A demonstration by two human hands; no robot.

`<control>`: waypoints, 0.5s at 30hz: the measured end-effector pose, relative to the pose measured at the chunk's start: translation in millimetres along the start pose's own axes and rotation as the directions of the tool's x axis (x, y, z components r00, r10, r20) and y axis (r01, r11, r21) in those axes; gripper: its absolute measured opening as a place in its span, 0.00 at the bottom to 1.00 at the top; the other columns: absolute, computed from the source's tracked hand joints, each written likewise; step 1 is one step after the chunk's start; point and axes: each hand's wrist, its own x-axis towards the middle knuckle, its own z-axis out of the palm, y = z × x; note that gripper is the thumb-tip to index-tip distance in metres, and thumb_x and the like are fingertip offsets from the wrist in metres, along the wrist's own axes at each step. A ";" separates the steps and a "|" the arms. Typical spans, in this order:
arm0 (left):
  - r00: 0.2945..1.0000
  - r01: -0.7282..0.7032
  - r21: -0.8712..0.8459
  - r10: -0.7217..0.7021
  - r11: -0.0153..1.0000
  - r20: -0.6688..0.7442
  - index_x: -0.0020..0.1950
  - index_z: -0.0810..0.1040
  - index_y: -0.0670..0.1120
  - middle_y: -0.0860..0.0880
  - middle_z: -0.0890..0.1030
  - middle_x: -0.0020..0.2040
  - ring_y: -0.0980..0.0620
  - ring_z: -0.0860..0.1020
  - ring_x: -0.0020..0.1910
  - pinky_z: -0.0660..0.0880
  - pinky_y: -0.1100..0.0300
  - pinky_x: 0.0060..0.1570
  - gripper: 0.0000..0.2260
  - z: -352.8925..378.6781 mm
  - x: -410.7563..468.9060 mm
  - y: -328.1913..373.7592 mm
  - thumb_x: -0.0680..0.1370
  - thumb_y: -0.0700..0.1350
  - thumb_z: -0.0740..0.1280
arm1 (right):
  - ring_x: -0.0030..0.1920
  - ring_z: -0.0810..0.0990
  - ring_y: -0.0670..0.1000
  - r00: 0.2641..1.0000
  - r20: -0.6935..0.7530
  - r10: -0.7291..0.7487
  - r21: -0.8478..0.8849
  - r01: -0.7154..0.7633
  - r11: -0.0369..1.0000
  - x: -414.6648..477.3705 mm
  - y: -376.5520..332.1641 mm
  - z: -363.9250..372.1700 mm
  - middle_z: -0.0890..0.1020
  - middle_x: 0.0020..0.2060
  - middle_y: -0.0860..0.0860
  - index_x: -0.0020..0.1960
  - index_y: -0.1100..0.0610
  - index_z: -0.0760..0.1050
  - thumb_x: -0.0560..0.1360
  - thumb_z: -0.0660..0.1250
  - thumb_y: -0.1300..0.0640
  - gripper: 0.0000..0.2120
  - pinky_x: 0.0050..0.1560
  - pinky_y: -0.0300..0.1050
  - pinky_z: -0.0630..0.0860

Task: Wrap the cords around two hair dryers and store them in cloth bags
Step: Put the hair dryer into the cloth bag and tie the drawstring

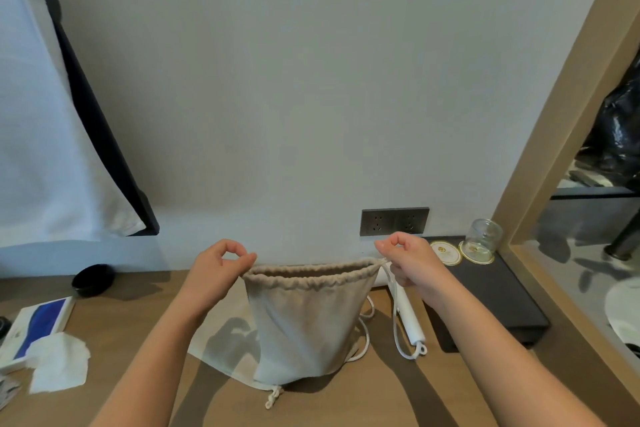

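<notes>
- Head view: left hand (221, 263) is pinching the left end of the cloth bag (308, 319) mouth. Thumb and forefinger are meeting in a ring on the gathered rim; the other fingers are curling loosely behind.
- Right hand (408, 260) is pinching the right end of the same rim, thumb and forefinger closed in a ring, lower fingers folding in underneath. Cannot tell whether it is also gripping a drawstring.
- The bag is hanging upright between the two hands, mouth stretched into a narrow open slit, bottom resting on the wooden table (346, 406). Its inside is not showing.
- A second cloth bag (218, 350) is lying flat on the table beneath and to the left of the held one, its knotted drawstring trailing toward the near edge.
- A white hair dryer (410, 319) is lying on the table just right of the held bag, handle pointing toward the viewer, head partly hiding behind the bag and the right hand.
- Its white cord (396, 340) is running loose beside the handle; more loops are showing at the bag's right side.
- A dark tray (502, 308) is sitting at the right, carrying an upturned glass (483, 236) on a coaster (445, 253).
- A wall socket (394, 221) is showing above the right hand.
- Far left: a black bowl (92, 279), a blue-and-white box (38, 326), and a crumpled tissue (59, 367).
</notes>
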 end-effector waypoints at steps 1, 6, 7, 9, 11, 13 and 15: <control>1.000 0.000 -0.008 0.000 1.000 -0.016 0.45 0.76 0.44 0.47 0.69 0.27 0.54 0.61 0.22 0.58 0.63 0.24 0.07 -2.2 0.2 -1.7 0.75 0.47 0.70 | 0.25 0.59 0.47 1.000 -0.011 -0.008 0.001 0.008 1.000 0.2 0.0 -2.2 0.65 0.27 0.53 0.53 0.68 0.73 0.79 0.66 0.54 0.15 0.27 0.42 0.58; 0.999 0.027 -0.016 -0.027 1.000 -0.031 0.42 0.78 0.45 0.50 0.69 0.25 0.54 0.63 0.22 0.58 0.62 0.26 0.06 -11.5 -1.3 -9.9 0.75 0.46 0.71 | 0.25 0.59 0.48 0.998 -0.054 -0.015 0.017 0.016 1.000 4.1 6.0 -11.0 0.65 0.26 0.53 0.53 0.69 0.72 0.79 0.66 0.54 0.16 0.28 0.44 0.57; 1.000 0.008 0.030 -0.008 1.000 -0.005 0.40 0.80 0.45 0.52 0.72 0.25 0.57 0.65 0.22 0.60 0.62 0.26 0.07 -10.4 -3.7 -8.7 0.75 0.47 0.71 | 0.25 0.60 0.48 0.998 -0.062 -0.023 -0.005 0.022 1.000 4.7 7.4 -11.8 0.66 0.26 0.52 0.53 0.68 0.73 0.79 0.66 0.54 0.16 0.28 0.44 0.58; 0.996 -0.043 0.142 0.032 0.989 0.078 0.37 0.83 0.46 0.56 0.79 0.28 0.64 0.71 0.24 0.64 0.65 0.30 0.10 -7.8 -9.5 -3.8 0.75 0.49 0.71 | 0.27 0.67 0.48 0.994 -0.077 -0.081 -0.135 0.070 0.988 5.6 8.6 -12.8 0.72 0.28 0.53 0.49 0.64 0.77 0.79 0.66 0.51 0.14 0.30 0.45 0.66; 0.988 -0.079 0.224 0.046 0.971 0.148 0.32 0.81 0.47 0.58 0.79 0.27 0.64 0.71 0.24 0.64 0.67 0.30 0.14 -8.1 -13.0 0.8 0.74 0.52 0.70 | 0.36 0.76 0.52 0.988 -0.040 -0.147 -0.359 0.124 0.925 8.4 10.0 -14.3 0.79 0.35 0.57 0.41 0.57 0.81 0.77 0.66 0.46 0.16 0.40 0.49 0.73; 0.987 -0.097 0.229 0.063 0.969 0.150 0.29 0.73 0.45 0.55 0.71 0.24 0.60 0.65 0.24 0.61 0.63 0.29 0.18 -8.4 -11.5 0.7 0.74 0.53 0.70 | 0.36 0.77 0.56 0.990 0.028 -0.137 -0.524 0.132 0.842 10.1 10.6 -15.2 0.80 0.35 0.60 0.33 0.57 0.79 0.74 0.65 0.38 0.24 0.40 0.49 0.73; 0.991 -0.085 0.155 0.066 0.984 0.118 0.31 0.67 0.46 0.52 0.66 0.27 0.55 0.63 0.28 0.60 0.60 0.31 0.18 -3.0 -11.0 -0.6 0.76 0.52 0.68 | 0.31 0.70 0.54 0.990 0.066 -0.125 -0.540 0.141 0.830 9.7 9.7 -17.0 0.71 0.29 0.59 0.30 0.59 0.70 0.73 0.67 0.38 0.26 0.36 0.48 0.68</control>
